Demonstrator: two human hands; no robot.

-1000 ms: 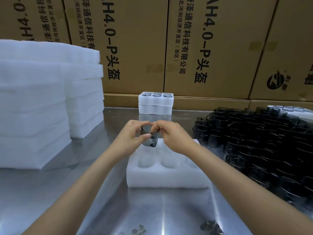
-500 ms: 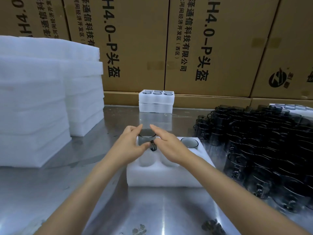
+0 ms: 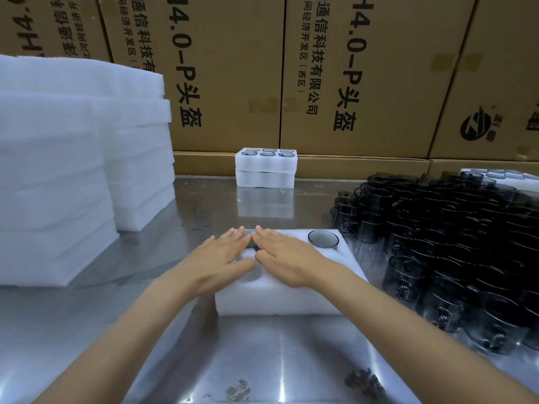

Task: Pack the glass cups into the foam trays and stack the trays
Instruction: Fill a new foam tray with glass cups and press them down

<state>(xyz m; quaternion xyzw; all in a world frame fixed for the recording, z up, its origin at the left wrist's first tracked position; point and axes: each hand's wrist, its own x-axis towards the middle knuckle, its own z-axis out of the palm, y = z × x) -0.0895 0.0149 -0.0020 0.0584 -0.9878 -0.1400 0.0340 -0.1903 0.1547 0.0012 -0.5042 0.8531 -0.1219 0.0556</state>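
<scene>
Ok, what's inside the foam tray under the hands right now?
The foam tray shows one glass cup seated in its far-right pocket. A second cup sits under both flat hands, left hand and right hand, mostly covered. The remaining pockets are hidden.

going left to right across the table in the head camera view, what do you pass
Stacks of blank foam sheets → left hand → right hand → seated glass cup in the foam tray → pile of loose dark glass cups.

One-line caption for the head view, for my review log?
Both hands, left and right, press flat on a glass cup in the near foam tray; another cup sits at its far right corner.
</scene>
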